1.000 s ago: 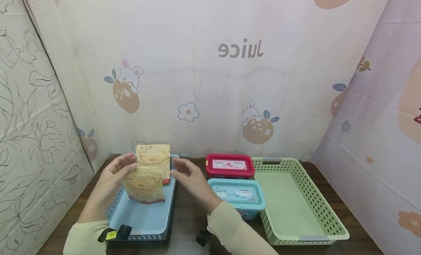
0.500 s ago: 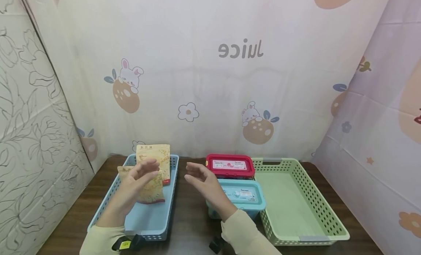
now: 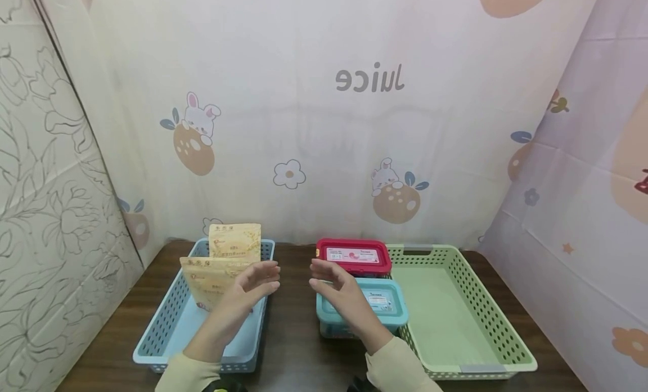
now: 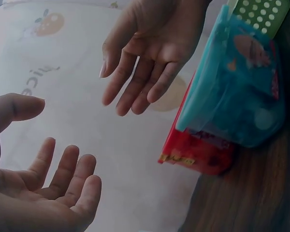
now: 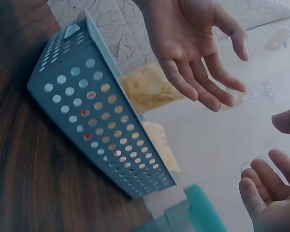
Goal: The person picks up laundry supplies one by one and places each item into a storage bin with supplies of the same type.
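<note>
Both hands have swung away toward three o'clock: a second ago they flanked the pouches, and now the left hand (image 3: 240,296) has its fingertips at the blue basket's three o'clock edge, while the right hand (image 3: 346,299) hangs in front of the boxes. Fingers next, and they're holding nothing: gently bent on both sides, each thumb standing well apart, palms facing across a gap. Out from that gap, at nine o'clock, sits the front pouch (image 3: 207,276), partly behind the left hand in the head view, and at ten o'clock the back pouch (image 3: 235,238); they haven't budged, both propped up inside the blue basket (image 3: 182,324) with no finger gripping either. That's the telling change, by my reading: the pouches look left to stand alone, and the placing there seems finished for the moment. Across at two o'clock, the red-lidded box (image 3: 354,256); at three, the cyan-lidded box (image 3: 385,302), half screened by the right hand, though the left wrist view shows clear space between them. Farther out at three o'clock lies the green basket (image 3: 453,307), just beside the boxes, which stay put as well. Dark wooden bench (image 3: 291,330) under it all, printed curtain (image 3: 298,111) at twelve o'clock behind.
</note>
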Motion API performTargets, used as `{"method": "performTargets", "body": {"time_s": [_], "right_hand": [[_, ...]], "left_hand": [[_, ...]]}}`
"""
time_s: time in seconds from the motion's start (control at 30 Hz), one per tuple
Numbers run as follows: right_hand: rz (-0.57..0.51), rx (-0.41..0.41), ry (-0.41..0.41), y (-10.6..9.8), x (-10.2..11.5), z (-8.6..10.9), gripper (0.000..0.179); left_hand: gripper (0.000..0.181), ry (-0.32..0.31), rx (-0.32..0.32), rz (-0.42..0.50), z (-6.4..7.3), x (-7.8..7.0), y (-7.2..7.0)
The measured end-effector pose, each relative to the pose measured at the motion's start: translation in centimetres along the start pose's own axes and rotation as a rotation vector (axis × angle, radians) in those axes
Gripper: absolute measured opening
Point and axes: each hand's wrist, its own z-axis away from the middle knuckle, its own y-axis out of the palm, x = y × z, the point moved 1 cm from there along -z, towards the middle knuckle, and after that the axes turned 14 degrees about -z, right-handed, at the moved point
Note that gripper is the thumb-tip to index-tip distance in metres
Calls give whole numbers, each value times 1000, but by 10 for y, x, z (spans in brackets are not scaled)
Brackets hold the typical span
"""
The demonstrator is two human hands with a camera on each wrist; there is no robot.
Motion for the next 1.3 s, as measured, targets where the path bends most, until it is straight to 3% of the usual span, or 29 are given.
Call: {"method": "performTargets", "body": {"time_s": [0.3,0.57,1.0,1.3], "right_hand": [[-5,-9,50,-9,-3,12,60],[32,-60,29,-25,0,25,53],[52,-114,47,-43,-1,37,52],[78,-109,2,-56,1,44,48]], "left_hand": [[50,9,70,17,-3,-2,31],[47,20,137,58,-8,-2,50],[48,-22,176,48,-17,0,71],[50,-37,191,40,-20,3,75]]}}
